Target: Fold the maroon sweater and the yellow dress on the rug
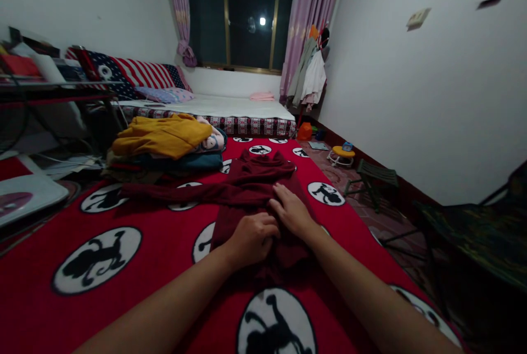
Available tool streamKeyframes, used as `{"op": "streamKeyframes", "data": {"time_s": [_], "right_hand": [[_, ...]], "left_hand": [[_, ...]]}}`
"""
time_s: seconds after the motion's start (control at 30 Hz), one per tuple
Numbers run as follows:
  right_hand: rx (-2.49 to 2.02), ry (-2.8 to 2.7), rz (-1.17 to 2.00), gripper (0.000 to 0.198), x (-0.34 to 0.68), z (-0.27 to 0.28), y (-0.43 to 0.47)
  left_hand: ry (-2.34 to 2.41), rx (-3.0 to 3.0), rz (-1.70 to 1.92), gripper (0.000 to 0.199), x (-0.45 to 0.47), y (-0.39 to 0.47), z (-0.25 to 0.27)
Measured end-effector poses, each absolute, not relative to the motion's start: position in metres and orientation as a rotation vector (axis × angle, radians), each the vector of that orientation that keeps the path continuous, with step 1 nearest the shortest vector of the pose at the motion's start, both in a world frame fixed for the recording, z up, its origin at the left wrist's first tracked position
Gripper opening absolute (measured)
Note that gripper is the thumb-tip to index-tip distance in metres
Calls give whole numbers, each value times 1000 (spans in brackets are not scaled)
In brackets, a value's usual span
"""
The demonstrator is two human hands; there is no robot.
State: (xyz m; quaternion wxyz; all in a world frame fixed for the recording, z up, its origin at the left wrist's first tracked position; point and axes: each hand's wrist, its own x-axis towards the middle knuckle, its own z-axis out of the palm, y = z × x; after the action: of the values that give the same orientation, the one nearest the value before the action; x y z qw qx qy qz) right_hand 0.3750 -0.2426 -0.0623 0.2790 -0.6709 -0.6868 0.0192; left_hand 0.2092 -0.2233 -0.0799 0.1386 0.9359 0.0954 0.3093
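A dark maroon long-sleeved top lies on the red blanket, its collar end away from me and one sleeve stretched out to the left. My left hand is closed on the lower middle of the top, fingers curled into the cloth. Just right of it, my right hand rests flat on the fabric with its fingers stretched out. The second sleeve is hard to make out among the folds. Beyond the left sleeve sits a pile of clothes with a mustard-yellow garment on top.
A cluttered desk stands at the left. Past the blanket is a low bed under a window. On the right floor are a small yellow stool, a folding stool and a camouflage-patterned chair.
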Motion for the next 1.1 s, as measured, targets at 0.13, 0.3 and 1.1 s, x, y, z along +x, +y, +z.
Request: {"op": "streamKeyframes", "data": {"time_s": [0.13, 0.3, 1.1], "right_hand": [[-2021, -1992, 79, 57, 365, -88, -231], [-2067, -1986, 31, 61, 363, -87, -236], [-1960, -1861, 129, 57, 362, -85, -239]], "left_hand": [[369, 2492, 1105, 31, 202, -205, -74], [755, 2484, 1339, 33, 213, -143, -53], [1425, 2576, 797, 21, 314, -20, -51]]}}
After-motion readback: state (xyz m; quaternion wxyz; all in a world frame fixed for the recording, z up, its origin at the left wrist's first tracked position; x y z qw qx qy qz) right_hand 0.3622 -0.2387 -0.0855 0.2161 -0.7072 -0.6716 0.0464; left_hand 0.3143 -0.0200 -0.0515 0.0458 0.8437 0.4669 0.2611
